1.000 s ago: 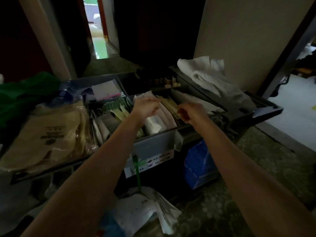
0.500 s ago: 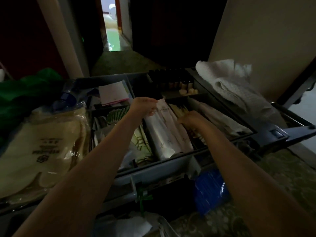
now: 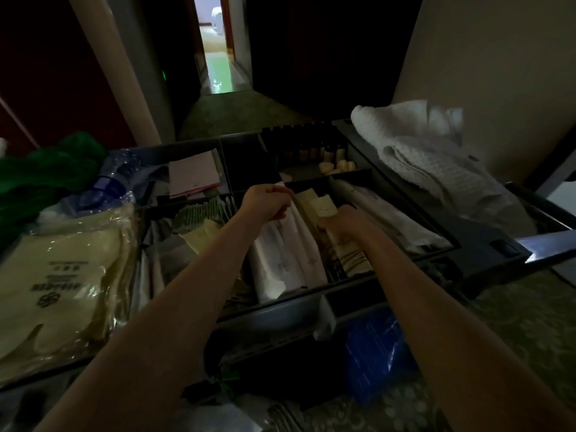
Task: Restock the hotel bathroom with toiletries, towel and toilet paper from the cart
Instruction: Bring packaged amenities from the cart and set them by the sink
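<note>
The housekeeping cart (image 3: 486, 244) stands in front of me, its top tray split into compartments of wrapped toiletries. My left hand (image 3: 265, 204) is closed over the middle compartment on thin white packets (image 3: 286, 260). My right hand (image 3: 343, 222) is in the compartment beside it, pinching a small pale yellow packet (image 3: 324, 205) that sticks up from its fingers. Small bottles (image 3: 324, 152) line the tray's far section. White towels (image 3: 417, 151) are piled on the cart's right end.
A clear bag of cream slippers (image 3: 59, 275) and green cloth (image 3: 40, 173) lie at the left. A pink-edged notepad (image 3: 193, 174) sits at the back. A blue pack (image 3: 377, 347) hangs below the tray. Behind the cart runs a dark corridor (image 3: 218, 73).
The view has closed in on the tray. My right hand has lifted a pale yellow packet out of its compartment; my left hand stays closed over the white packets.
</note>
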Demonstrator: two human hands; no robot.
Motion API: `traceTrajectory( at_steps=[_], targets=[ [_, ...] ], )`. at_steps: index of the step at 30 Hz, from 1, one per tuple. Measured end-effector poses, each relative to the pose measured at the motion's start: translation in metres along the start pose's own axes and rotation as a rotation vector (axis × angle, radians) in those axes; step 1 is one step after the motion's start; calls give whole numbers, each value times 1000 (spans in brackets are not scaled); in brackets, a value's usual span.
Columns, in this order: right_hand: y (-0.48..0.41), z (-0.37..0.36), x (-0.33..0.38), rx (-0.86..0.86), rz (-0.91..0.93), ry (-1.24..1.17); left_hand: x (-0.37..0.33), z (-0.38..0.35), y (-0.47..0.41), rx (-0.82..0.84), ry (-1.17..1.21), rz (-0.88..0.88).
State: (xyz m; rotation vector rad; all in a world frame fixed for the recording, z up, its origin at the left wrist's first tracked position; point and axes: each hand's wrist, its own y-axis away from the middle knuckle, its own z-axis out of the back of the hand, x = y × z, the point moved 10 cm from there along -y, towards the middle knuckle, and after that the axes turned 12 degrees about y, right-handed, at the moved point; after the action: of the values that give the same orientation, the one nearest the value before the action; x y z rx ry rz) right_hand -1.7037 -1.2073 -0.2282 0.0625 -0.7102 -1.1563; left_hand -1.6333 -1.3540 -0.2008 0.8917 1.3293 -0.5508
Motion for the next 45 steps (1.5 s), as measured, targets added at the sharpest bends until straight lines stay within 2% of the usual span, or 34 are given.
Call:
traceTrajectory(
  at_steps=[6,12,17,21,25,32,34,37,41,45],
  targets=[
    [-5,17,-10,-77,-33,-159,9,-6,-5,-11,-8,13],
    [-20,3,-4,30,-50,-304,11,3,-3,-43,7,22],
    [-1,6,27,22,-22,-354,4,26,0,-100,-6,13],
    [-4,12,57,-45,49,-411,-13,60,5,-141,-156,-55],
    [0,-12,90,103,52,-475,-27,105,14,-209,-295,-72],
    [11,-59,114,383,61,-593,-12,135,32,-197,-412,-15],
    [15,-67,119,408,80,-569,-13,143,36,-219,-418,-8],
    [16,-67,128,302,127,-429,-16,155,41,-263,-453,-10],
    [30,-67,166,236,311,-302,-8,169,47,-285,-376,37],
    [58,-96,183,394,307,-282,0,192,57,-328,-360,55]
  ],
)
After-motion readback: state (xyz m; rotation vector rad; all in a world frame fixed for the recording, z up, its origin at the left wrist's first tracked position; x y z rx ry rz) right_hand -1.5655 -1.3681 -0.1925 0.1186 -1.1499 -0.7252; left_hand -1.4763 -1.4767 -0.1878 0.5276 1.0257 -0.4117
